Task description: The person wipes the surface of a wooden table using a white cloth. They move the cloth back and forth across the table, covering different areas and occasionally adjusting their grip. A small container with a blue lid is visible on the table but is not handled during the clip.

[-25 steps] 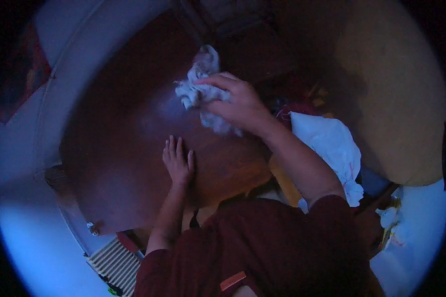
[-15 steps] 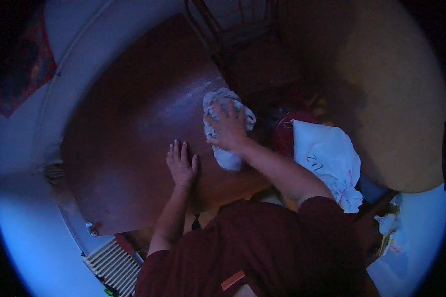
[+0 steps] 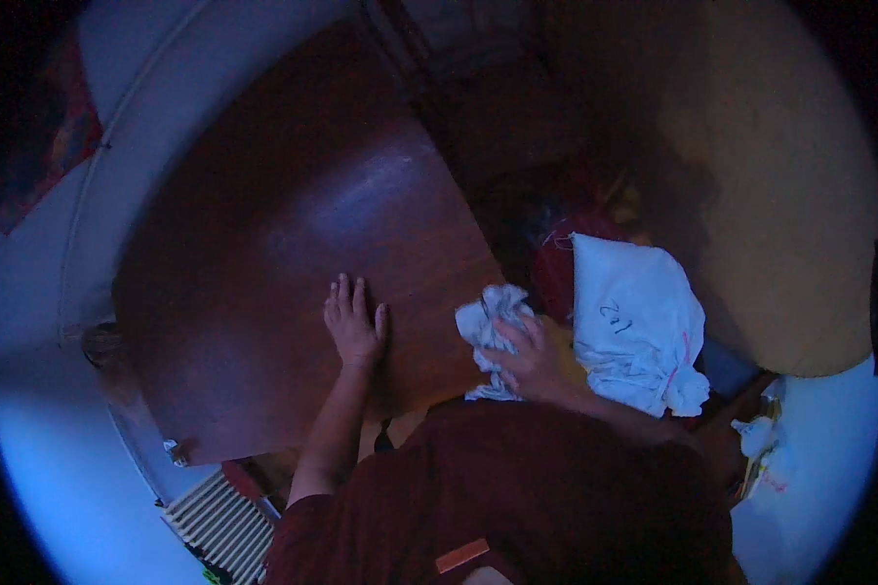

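A dark reddish-brown wooden table (image 3: 263,322) fills the left and middle of the view. Flat on its top, near the front edge, rests my left hand (image 3: 355,327), fingers stretched out and holding nothing. My right hand (image 3: 529,359) grips a crumpled pale cloth (image 3: 491,317) at the table's right front corner. Part of the cloth hangs toward my body, and my fingers partly hide it. To the right of that hand, apart from it, stands a tied white sack (image 3: 634,312) with dark marks.
A dark wooden chair (image 3: 488,107) stands beyond the table's far right side. On the right is a large round tan surface (image 3: 780,244). Something dark red (image 3: 556,278) sits behind the sack. A white radiator (image 3: 222,526) is at the lower left.
My right hand has drawn the cloth toward me and to the right, from the table's right side to its front corner; the cloth is more bunched. My left hand has stayed in place.
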Demonstrator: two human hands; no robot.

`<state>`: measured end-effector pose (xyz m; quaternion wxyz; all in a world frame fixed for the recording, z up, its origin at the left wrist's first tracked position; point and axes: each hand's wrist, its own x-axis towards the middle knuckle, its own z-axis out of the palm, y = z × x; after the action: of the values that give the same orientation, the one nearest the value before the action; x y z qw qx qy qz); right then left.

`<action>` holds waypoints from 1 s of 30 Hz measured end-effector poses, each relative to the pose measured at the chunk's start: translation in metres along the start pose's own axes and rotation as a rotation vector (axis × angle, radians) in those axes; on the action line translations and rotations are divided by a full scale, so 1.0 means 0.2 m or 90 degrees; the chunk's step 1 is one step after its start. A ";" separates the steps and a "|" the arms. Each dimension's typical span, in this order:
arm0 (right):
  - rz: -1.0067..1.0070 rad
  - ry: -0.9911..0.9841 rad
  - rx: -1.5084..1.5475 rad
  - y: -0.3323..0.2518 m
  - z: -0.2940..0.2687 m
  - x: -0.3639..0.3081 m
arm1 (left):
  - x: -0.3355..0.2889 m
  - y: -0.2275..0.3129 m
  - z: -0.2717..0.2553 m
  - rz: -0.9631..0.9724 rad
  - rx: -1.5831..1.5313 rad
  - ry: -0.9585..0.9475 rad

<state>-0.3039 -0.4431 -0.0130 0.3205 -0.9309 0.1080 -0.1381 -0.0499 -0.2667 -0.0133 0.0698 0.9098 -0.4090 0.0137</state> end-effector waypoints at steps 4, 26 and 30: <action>0.008 0.001 -0.040 0.05 -0.01 0.17 | -0.01 -0.01 0.01 0.006 -0.007 0.003; 0.047 0.000 0.019 0.07 -0.04 0.12 | 0.00 0.00 0.01 0.006 -0.027 0.017; 0.123 0.162 -0.009 0.23 0.06 0.83 | -0.01 0.00 0.00 0.014 -0.013 0.015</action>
<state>-0.1500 -0.5191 -0.0191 0.3091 -0.8934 0.2379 -0.2228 -0.0517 -0.2662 -0.0136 0.0840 0.9041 -0.4185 0.0210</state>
